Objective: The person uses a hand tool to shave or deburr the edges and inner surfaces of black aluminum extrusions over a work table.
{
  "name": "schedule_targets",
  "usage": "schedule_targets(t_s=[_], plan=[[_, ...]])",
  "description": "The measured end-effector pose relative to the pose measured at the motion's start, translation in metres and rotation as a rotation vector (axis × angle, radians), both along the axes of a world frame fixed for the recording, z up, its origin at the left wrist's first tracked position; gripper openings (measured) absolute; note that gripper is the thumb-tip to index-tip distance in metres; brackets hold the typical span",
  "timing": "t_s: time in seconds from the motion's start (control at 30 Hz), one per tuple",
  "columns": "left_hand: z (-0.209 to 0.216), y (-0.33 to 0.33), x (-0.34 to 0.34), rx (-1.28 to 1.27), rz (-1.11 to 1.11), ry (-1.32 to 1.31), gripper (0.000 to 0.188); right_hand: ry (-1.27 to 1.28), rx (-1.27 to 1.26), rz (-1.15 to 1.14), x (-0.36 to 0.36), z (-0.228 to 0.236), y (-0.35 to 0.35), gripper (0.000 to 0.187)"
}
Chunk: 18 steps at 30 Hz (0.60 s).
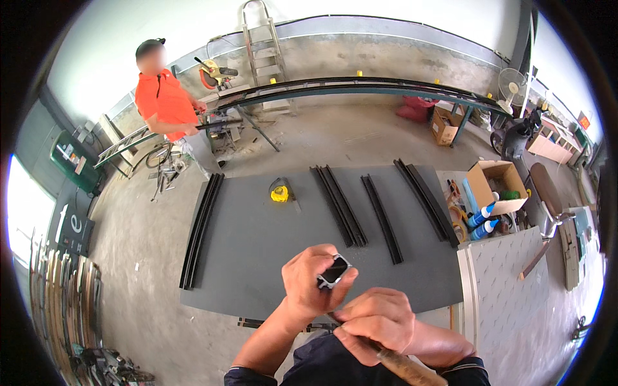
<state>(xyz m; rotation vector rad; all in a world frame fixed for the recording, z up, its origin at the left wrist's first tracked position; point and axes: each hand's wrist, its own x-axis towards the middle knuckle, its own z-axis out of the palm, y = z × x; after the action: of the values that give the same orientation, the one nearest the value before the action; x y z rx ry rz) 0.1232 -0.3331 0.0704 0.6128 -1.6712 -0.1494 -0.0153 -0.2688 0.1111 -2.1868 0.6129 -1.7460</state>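
Grey desk [277, 244] ahead — left hand [310, 278] clamped round a metal bar [335, 271], right hand [381, 320] gripping a wooden-handled tool [410, 368] — keep that bar steady

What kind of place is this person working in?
Probably a metalworking or frame-making workshop: long black channelled profiles lie on a gray table, a yellow tape measure rests among them, and what looks like a power saw sits near the wall.

Profiles [382, 220] on my table [257, 248]
I see a tape measure [279, 193] between them, a carton [508, 206] right, a bench [462, 127] far behind.
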Motion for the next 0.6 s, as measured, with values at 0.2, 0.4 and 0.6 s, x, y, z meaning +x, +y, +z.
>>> schedule_targets(t_s=[0.2, 0.4, 0.6], plan=[[-0.012, -0.007, 0.027, 0.697, -0.311, 0.653, 0.042, 0.225, 0.359, -0.243, -0.059, -0.056, -0.018, 0.030], [-0.058, -0.055, 0.016, 1.179, -0.172, 1.277, 0.053, 0.235, 0.970, -0.072, -0.058, -0.161, 0.026, 0.022], [-0.164, -0.092, -0.047, 1.411, -0.251, 0.991, 0.054, 0.105, 1.090, -0.246, -0.096, -0.234, 0.060, 0.019]])
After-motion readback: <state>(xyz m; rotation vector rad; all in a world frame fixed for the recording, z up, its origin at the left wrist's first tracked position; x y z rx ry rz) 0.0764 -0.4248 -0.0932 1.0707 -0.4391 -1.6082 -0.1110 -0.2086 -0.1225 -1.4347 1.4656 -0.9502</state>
